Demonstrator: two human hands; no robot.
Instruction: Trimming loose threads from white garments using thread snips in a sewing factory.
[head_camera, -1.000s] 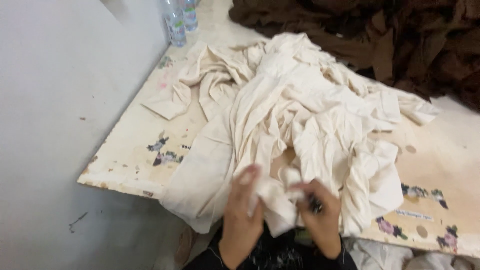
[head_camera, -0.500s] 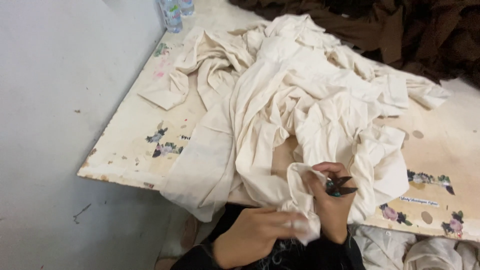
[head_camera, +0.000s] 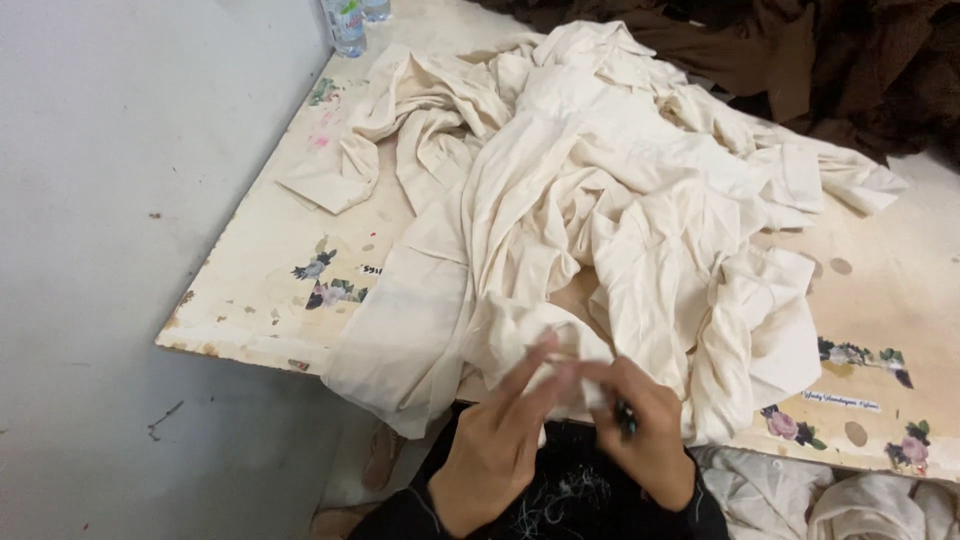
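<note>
While you are pinching a fold of the cream garment (head_camera: 560, 360) at the near table edge (head_camera: 250, 340) with your left hand (head_camera: 495, 450), your right hand (head_camera: 640, 430) is closing around small thread snips (head_camera: 625, 415). Trimming looks barely underway; one cream heap, two bottles (head_camera: 345, 22), one dark brown pile (head_camera: 800, 50).

Your left hand (head_camera: 500, 440) has come up from below to meet your right hand (head_camera: 640, 425) on the cream cloth (head_camera: 560, 355), fingers pinching together.

Left hand (head_camera: 500, 440): pinching cream cloth (head_camera: 600, 230) edge.
Right hand (head_camera: 645, 430): gripping small dark tool (head_camera: 626, 417), touching cloth.
Board (head_camera: 270, 270): under cloth heap.
</note>
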